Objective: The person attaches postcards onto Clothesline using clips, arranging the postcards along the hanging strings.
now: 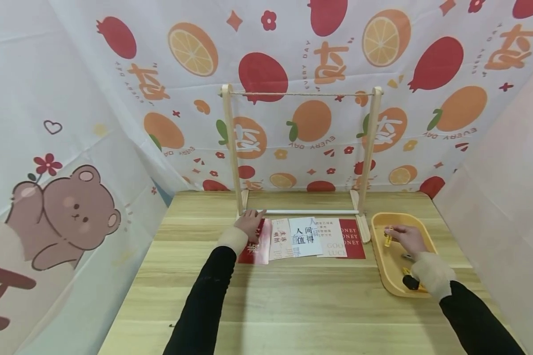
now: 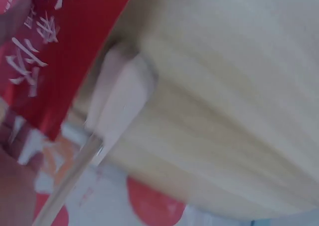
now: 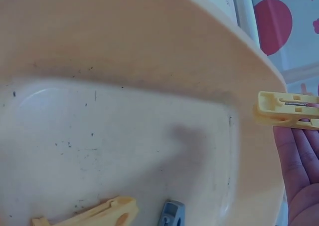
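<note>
My left hand [image 1: 251,220] rests with fingers laid on the top of a red card [image 1: 254,250], the leftmost of several cards [image 1: 308,237] overlapping in a row on the table. In the left wrist view the red card [image 2: 45,51] lies beside the rack's wooden foot [image 2: 119,99]. My right hand [image 1: 397,233] is inside the yellow tray [image 1: 381,256] and pinches a yellow clothespin [image 1: 387,239]. The right wrist view shows that clothespin [image 3: 288,111] at my fingertips [image 3: 299,171] over the tray rim [image 3: 249,51].
A wooden rack [image 1: 231,148] with a string [image 1: 299,93] across its top and a white bar [image 1: 302,212] at its base stands behind the cards. A yellow pin [image 3: 94,215] and a grey pin [image 3: 172,216] lie in the tray. Printed cloth walls surround the wooden table [image 1: 293,305].
</note>
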`<state>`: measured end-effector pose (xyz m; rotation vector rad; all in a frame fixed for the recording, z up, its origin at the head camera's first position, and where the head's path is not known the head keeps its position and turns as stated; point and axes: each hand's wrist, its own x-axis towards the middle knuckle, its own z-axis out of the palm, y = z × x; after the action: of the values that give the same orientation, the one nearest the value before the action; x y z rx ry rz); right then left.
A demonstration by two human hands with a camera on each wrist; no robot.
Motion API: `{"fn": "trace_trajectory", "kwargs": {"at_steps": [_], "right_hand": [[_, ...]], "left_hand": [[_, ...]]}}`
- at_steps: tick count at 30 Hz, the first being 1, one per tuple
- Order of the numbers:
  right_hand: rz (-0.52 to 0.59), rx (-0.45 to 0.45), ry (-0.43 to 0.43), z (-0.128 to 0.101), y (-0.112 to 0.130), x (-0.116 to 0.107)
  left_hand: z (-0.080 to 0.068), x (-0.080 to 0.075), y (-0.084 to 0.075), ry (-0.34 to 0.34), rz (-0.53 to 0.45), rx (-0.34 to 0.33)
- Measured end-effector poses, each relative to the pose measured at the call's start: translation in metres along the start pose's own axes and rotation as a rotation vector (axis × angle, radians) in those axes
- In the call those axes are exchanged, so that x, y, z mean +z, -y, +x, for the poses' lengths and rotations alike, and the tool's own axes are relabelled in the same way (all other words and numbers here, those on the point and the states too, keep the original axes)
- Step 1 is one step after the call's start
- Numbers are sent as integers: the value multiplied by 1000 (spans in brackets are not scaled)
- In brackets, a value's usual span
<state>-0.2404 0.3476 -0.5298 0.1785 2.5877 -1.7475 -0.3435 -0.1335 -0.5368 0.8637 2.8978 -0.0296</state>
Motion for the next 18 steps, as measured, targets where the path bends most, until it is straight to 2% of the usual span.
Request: {"fn": "trace_trajectory", "kwargs": {"at_steps": [2, 4, 6, 8, 11, 13, 15, 18], "right_hand": [[37, -9, 5, 6, -10, -4], [27, -15, 36, 7, -3, -8], [-6, -28, 48, 6, 13, -8], [-72, -47, 81, 0, 44, -3], [-131, -120, 120, -1, 95, 11], [-112, -214, 145, 3, 132, 21], [-81, -306, 154, 10, 175, 32], [-26, -427, 155, 20, 247, 49]], "left_hand": [[-5, -15, 2, -88, -102, 46], [-12, -36, 3, -135, -264, 92], [-22, -59, 4, -155, -437, 120], [-33, -80, 5, -173, -616, 134], [-48, -109, 8, -236, -849, 50], [-54, -128, 9, -329, -1014, -29], [-57, -148, 8, -448, -1172, -131], [-52, -177, 6, -690, -1403, -214]]}}
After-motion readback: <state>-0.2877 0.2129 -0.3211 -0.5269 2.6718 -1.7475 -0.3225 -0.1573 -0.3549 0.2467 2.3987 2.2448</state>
